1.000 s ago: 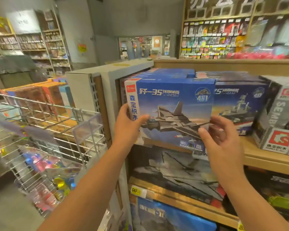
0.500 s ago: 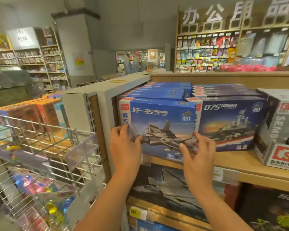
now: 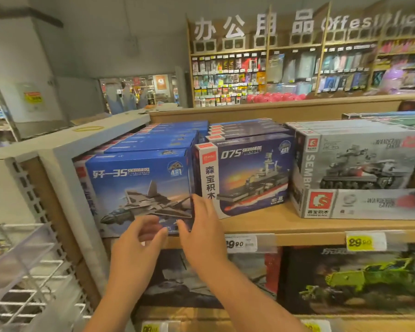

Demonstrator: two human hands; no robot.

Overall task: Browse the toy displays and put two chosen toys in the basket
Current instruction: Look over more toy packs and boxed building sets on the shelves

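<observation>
Head view: jet box (image 3: 139,188) back on shelf (image 3: 285,226), pushed in beside ship box (image 3: 247,178); a second ago it was lifted out in both hands. Left hand (image 3: 137,245) loose, fingers spread, holds nothing, near box's lower front. Right hand (image 3: 201,231) flat, fingertips at box's right edge. Reads as rejected; no toy picked yet. Basket not in view.

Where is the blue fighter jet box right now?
In the head view, the jet box stands at the left end of the wooden shelf, beside the warship box, with the right hand at its lower right corner.
</observation>
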